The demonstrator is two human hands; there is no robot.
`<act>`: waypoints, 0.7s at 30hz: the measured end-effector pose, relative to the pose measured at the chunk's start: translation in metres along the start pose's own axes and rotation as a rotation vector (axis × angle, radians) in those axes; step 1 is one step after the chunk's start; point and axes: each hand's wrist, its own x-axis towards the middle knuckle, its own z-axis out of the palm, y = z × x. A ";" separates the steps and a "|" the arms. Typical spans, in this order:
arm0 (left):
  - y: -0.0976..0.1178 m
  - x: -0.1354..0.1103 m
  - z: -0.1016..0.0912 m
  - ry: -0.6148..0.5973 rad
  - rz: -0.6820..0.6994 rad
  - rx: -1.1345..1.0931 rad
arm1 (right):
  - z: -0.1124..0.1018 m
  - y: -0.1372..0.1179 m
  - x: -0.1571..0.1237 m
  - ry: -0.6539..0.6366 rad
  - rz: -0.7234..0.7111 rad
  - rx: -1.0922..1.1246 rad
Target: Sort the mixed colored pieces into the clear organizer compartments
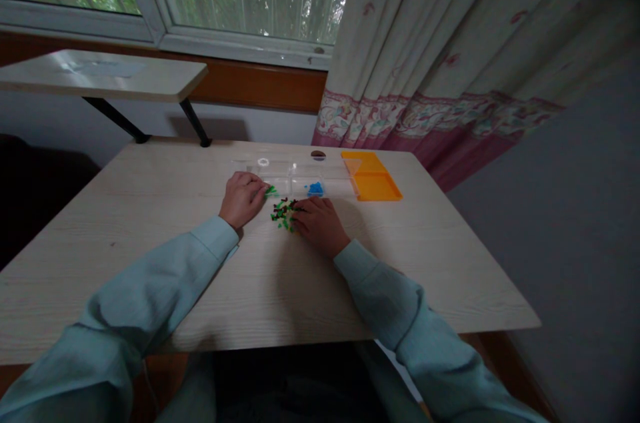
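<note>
A small heap of green, dark red and black beads (283,213) lies on the pale wooden table (150,223). My right hand (318,223) rests beside the heap with its fingers curled down onto the beads. My left hand (243,198) sits at the near edge of a clear compartment box (287,177), fingers bunched near a few green beads (271,191). Blue beads (315,189) fill one compartment of the box. What either hand pinches is too small to make out.
An orange lid (371,175) lies right of the clear box. A small dark disc (318,155) and a clear ring (263,161) lie behind the box. A second table (100,76) stands under the window; a curtain (450,63) hangs at the right.
</note>
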 end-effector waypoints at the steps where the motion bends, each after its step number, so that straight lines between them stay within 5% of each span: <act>1: 0.000 0.000 0.000 -0.001 0.008 -0.001 | 0.001 0.001 0.000 0.011 0.004 0.017; 11: 0.025 -0.001 -0.005 -0.259 0.304 -0.107 | 0.020 0.019 0.004 0.187 0.119 0.302; 21: 0.035 -0.003 -0.004 -0.262 0.328 -0.141 | 0.021 0.020 0.010 0.254 0.212 0.482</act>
